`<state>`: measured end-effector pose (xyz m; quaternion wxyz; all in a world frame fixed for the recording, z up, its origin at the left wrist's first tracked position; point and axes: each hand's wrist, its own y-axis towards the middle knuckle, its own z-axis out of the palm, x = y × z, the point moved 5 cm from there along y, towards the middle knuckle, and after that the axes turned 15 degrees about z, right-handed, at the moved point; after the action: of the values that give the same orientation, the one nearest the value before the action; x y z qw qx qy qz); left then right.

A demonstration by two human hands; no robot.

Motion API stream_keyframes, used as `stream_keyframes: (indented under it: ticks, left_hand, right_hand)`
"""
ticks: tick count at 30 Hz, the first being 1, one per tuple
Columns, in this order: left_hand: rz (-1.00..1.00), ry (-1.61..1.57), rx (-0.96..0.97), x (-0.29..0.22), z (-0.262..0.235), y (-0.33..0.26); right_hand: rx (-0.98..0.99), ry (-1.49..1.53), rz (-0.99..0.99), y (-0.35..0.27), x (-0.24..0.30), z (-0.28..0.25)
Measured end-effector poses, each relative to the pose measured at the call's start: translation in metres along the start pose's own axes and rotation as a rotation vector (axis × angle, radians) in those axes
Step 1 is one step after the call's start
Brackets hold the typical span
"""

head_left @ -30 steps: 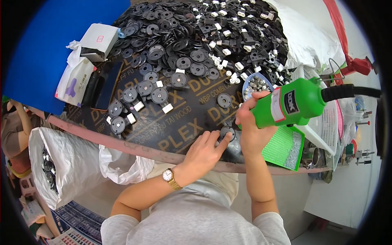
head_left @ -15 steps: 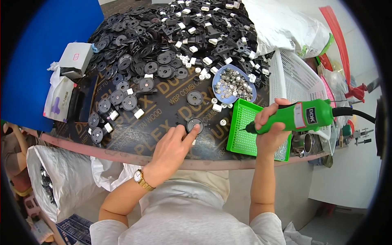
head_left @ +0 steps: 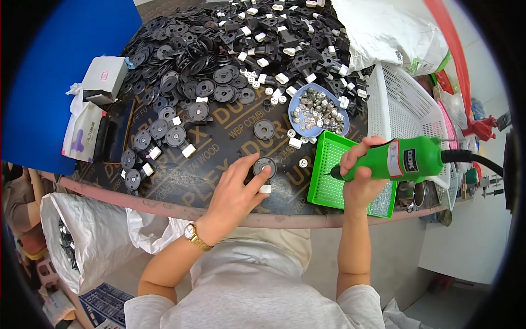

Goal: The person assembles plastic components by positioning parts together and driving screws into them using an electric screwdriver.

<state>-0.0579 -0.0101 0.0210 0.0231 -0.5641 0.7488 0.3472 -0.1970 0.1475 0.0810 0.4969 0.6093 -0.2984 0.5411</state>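
Note:
My left hand [head_left: 236, 186] grips a round black disc part [head_left: 265, 166] flat on the table, fingers curled about its left and front edges. A white block end [head_left: 264, 189] shows just in front of the disc, beside my fingers. In my right hand [head_left: 361, 178] is a green corded electric screwdriver [head_left: 405, 159], held level with its thin dark tip pointing left. The tip is over a green perforated tray [head_left: 323, 200] with small silvery screws in its right front part. Another black disc [head_left: 264, 129] lies behind the one I hold.
Heaped black discs [head_left: 181, 71] and black pieces with white ends cover the back. Several joined parts [head_left: 159, 129] lie at left. A blue dish [head_left: 296, 123] holds small metal pieces, with white buttons nearby. White baskets [head_left: 411, 98] stand at right; a white sack [head_left: 82, 241] stands below left.
My left hand has shifted its fingers around the disc, and the white block end shows more. The screwdriver stays nearly level over the tray. The whole view has shifted slightly.

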Motion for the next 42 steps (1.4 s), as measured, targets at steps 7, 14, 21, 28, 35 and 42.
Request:
stream_keyframes:
  ticks: [7, 14, 21, 28, 35, 42]
  left_hand:
    - [-0.001, 0.009, -0.071, 0.001, 0.002, -0.002]
    - [-0.019, 0.027, -0.056, 0.0, 0.002, -0.003]
    - [-0.009, 0.028, -0.063, 0.003, 0.001, -0.005]
    - [-0.015, -0.018, -0.072, 0.003, 0.003, -0.006]
    - [0.006, 0.004, -0.068, 0.0, -0.001, -0.004]
    - [-0.026, -0.028, -0.112, -0.003, -0.001, 0.0]
  right_hand:
    - [0.04, 0.098, -0.064, 0.006, 0.033, 0.018]
    - [0.217, 0.264, 0.001, 0.004, 0.012, 0.088]
    - [0.378, 0.233, 0.088, 0.006, 0.001, 0.108]
    - [0.258, -0.021, 0.011, 0.001, -0.016, 0.11]
    - [0.182, -0.028, 0.021, 0.002, -0.003, 0.119]
    - [0.277, 0.136, 0.062, 0.012, 0.002, 0.101]
